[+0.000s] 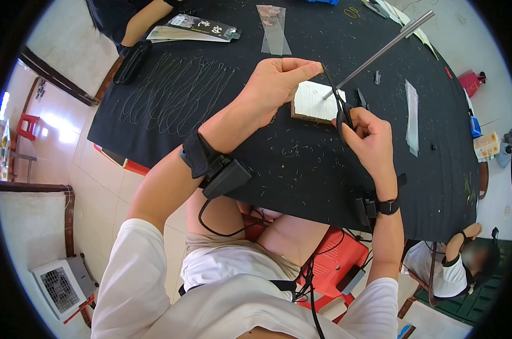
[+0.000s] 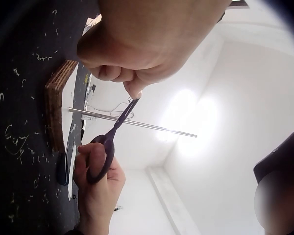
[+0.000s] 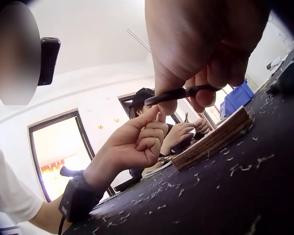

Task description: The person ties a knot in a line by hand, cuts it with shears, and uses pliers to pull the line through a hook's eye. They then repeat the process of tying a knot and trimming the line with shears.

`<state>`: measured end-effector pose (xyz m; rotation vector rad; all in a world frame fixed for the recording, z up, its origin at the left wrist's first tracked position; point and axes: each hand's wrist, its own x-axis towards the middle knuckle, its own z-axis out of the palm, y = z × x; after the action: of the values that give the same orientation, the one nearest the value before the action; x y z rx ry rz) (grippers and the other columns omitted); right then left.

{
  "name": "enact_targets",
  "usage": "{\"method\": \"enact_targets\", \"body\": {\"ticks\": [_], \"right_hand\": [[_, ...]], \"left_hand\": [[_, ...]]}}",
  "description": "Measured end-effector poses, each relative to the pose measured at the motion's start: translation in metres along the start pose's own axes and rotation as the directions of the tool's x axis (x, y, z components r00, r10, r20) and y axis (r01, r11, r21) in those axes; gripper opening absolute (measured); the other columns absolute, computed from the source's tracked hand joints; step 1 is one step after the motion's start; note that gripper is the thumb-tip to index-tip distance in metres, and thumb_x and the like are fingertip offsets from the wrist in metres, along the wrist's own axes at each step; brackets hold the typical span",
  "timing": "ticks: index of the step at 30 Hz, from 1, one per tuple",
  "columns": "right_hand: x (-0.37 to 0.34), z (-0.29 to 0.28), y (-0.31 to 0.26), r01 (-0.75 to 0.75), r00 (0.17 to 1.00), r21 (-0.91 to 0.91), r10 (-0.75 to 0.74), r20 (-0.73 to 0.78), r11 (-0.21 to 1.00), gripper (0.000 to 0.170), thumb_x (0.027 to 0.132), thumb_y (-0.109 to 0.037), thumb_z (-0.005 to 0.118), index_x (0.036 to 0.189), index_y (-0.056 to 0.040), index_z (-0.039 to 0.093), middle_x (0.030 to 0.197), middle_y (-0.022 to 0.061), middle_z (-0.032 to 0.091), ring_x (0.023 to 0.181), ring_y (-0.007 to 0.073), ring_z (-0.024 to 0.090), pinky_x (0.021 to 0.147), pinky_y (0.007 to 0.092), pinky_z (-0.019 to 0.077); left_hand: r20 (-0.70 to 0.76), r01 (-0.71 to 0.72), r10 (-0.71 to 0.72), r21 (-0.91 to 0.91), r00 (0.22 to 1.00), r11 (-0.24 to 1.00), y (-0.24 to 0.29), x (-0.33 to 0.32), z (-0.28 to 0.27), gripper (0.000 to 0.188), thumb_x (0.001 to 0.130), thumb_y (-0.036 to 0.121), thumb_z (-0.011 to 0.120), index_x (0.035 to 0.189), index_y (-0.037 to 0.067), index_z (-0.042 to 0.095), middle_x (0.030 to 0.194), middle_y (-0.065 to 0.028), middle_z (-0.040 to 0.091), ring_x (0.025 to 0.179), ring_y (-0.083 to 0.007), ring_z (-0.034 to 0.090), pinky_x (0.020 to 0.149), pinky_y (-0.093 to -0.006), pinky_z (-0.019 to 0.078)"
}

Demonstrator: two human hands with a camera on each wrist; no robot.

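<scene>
Black-handled scissors (image 1: 339, 107) are in my right hand (image 1: 372, 138), with fingers through the handle loops. Their blades point up and away toward my left hand (image 1: 278, 85). Thumb and forefinger of that left hand pinch together right at the blade tips. A thin wire loop (image 2: 131, 112) shows beside those fingertips in the left wrist view; what lies inside the pinch is mostly hidden. Just beyond both hands is a white-topped wooden block (image 1: 311, 101), with a slim metal rod (image 1: 380, 53) standing up from it.
Several thin wire loops (image 1: 174, 93) lie in a row on the black-covered table (image 1: 267, 175). Small clippings are scattered near the block. A clear strip (image 1: 412, 118) lies to the right, and a printed packet (image 1: 196, 28) at the far left, near another person's arm (image 1: 145, 22).
</scene>
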<state>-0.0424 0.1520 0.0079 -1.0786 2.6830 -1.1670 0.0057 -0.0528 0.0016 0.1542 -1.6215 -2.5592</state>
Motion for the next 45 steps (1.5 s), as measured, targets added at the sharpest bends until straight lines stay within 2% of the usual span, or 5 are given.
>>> {"method": "enact_targets", "body": {"ticks": [15,17,26,34,45], "right_hand": [[-0.0023,-0.0020,-0.0079,0.061,0.998,-0.111,-0.065,-0.029,0.992,0.018,0.069,-0.012,0.068,0.067,-0.0019,0.053,0.048,0.0014,0.037,0.041,0.0054,0.033,0.040,0.0220,0.0249],[-0.0015,-0.0023,-0.0082,0.066,0.997,-0.119,-0.069,-0.026,0.991,0.018,0.069,-0.011,0.068,0.067,-0.0018,0.052,0.048,0.0017,0.037,0.042,0.0054,0.033,0.040,0.0221,0.0250],[-0.0012,-0.0008,-0.0049,0.058,0.998,-0.064,-0.059,-0.013,0.996,0.021,0.068,-0.010,0.067,0.063,-0.0017,0.049,0.045,0.0006,0.037,0.039,0.0044,0.030,0.039,0.0216,0.0225],[-0.0020,0.0000,-0.0041,0.038,0.999,-0.007,-0.038,-0.004,0.999,0.021,0.068,-0.010,0.067,0.061,-0.0027,0.048,0.044,-0.0008,0.037,0.039,0.0034,0.029,0.038,0.0215,0.0206],[-0.0013,-0.0015,-0.0075,0.058,0.998,-0.062,-0.060,-0.030,0.996,0.020,0.067,-0.009,0.067,0.063,-0.0023,0.048,0.046,0.0010,0.036,0.040,0.0050,0.031,0.039,0.0218,0.0235]], "left_hand": [[-0.014,-0.007,0.008,0.057,1.000,0.998,0.0005,0.0013,0.0003,0.024,0.080,0.016,0.064,0.096,-0.002,0.062,0.080,-0.0050,0.062,0.066,-0.0069,0.055,0.056,-0.0202,0.0422],[-0.056,-0.010,0.013,0.054,0.998,0.998,0.0018,-0.0006,0.0051,0.026,0.082,0.018,0.061,0.100,-0.001,0.061,0.066,0.0047,0.054,0.045,0.0004,0.028,0.039,-0.0164,0.0193],[-0.012,-0.004,0.005,0.079,1.000,0.997,0.0038,-0.0014,0.0054,0.027,0.083,0.018,0.061,0.100,-0.002,0.060,0.063,0.0054,0.049,0.045,0.0001,0.028,0.039,-0.0163,0.0191],[-0.005,-0.022,0.023,0.069,1.000,0.997,0.0043,-0.0015,0.0063,0.026,0.082,0.017,0.062,0.100,-0.002,0.060,0.065,0.0035,0.053,0.046,0.0003,0.030,0.039,-0.0159,0.0196],[-0.013,-0.013,0.014,0.055,1.000,0.998,0.0059,-0.0028,0.0069,0.025,0.083,0.016,0.061,0.100,-0.002,0.060,0.064,0.0038,0.052,0.046,-0.0001,0.029,0.039,-0.0161,0.0191]]}}
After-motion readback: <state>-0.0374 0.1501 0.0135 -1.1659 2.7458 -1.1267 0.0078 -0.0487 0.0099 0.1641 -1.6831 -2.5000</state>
